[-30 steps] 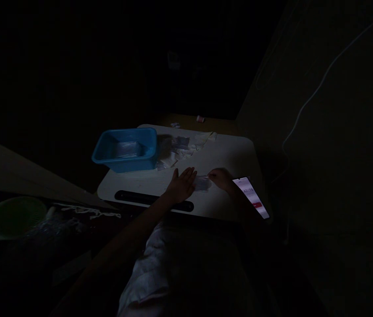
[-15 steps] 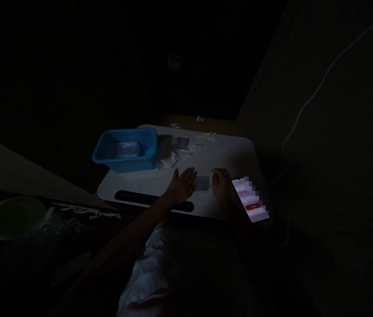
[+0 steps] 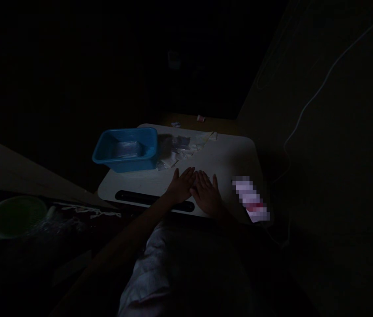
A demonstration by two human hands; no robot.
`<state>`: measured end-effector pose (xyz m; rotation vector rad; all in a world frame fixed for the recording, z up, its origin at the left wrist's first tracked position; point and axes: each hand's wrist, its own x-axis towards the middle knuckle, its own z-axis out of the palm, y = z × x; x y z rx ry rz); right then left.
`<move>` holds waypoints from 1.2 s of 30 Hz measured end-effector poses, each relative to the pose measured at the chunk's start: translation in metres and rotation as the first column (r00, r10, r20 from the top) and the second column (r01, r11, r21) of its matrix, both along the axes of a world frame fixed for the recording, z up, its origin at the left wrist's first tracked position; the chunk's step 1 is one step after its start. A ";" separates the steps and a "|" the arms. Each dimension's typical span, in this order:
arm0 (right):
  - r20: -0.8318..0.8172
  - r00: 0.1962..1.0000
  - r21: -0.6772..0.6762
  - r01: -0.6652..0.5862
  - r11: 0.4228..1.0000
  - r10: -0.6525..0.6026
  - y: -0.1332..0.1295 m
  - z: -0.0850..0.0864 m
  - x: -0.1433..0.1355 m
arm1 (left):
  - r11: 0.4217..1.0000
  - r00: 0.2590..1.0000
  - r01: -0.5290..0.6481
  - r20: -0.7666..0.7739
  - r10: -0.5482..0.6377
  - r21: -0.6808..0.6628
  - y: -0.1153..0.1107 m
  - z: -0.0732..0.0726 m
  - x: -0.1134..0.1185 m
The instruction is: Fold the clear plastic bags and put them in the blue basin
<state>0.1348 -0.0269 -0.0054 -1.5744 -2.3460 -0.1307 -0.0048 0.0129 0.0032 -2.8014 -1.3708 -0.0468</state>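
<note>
My left hand lies flat with its fingers stretched out, near the front of the white table. Right beside it, my right hand is flat too, fingers extended and thumb apart. Both hands rest over a small clear plastic packet; only a sliver of it shows at the fingertips, the rest being covered. Behind the hands, a loose spread of clear and whitish plastic pieces lies on the table. The blue basin stands to the left, with a clear plastic-wrapped stack inside.
A lit phone lies by the table's right edge. A black slot runs along the table's front. At the lower left is a green tub beside crumpled clear plastic. A small pinkish cup lies beyond the table; a white cable hangs at right.
My right hand has moved left from beside the phone, uncurled and come down flat over the small packet. My left hand has stayed in place.
</note>
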 end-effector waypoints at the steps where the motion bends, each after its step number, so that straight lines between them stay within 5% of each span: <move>1: -0.001 1.000 -0.002 0.003 1.000 -0.003 0.000 0.000 0.000 | 1.000 1.000 -0.001 0.002 0.001 0.002 0.000 0.000 0.000; 36: -0.013 0.990 0.003 0.138 0.990 -0.138 -0.004 -0.003 -0.001 | 1.000 1.000 0.004 -0.005 -0.004 -0.016 -0.001 0.005 0.000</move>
